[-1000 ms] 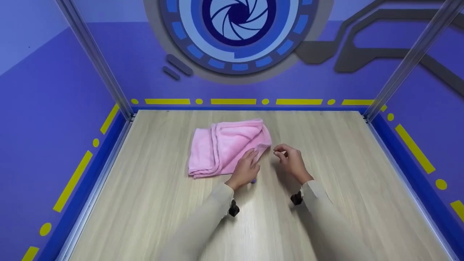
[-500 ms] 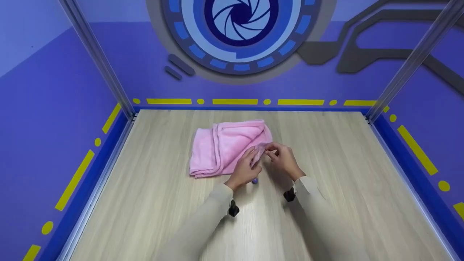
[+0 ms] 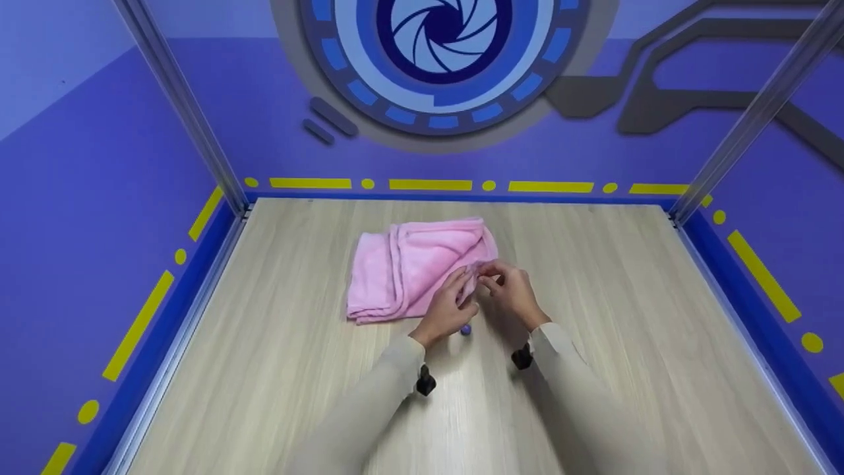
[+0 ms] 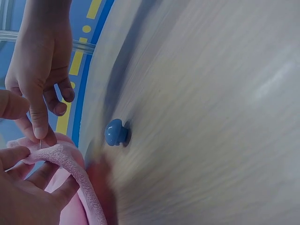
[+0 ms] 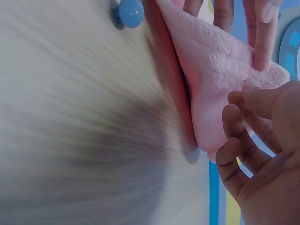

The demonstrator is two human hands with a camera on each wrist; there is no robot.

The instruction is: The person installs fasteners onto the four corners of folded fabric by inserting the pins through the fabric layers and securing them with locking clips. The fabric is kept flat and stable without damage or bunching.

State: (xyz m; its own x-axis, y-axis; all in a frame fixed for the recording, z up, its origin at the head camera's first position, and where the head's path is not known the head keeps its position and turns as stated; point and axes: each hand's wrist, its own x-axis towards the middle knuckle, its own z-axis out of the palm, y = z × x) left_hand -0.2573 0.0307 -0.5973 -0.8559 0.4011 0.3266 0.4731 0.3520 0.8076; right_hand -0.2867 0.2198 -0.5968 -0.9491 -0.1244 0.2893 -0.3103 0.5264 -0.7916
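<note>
A folded pink fleece blanket lies on the table in the head view. My left hand pinches its raised near-right corner between thumb and fingers. Close on the right, my right hand has thumb and forefinger pinched together at that corner. In the left wrist view a thin pin shows below those fingertips, its tip right at the blanket's fuzzy hem. A small blue-purple mushroom-shaped cap rests on the table just in front of the blanket. The right wrist view shows the lifted corner between both hands.
The light wood-grain table is enclosed by blue-purple panels at the left, back and right. Metal posts stand at the back corners. A small black wrist camera is on each sleeve.
My right hand has moved left to the blanket corner that the left hand holds. The left hand has barely moved. More of the small cap shows now.
</note>
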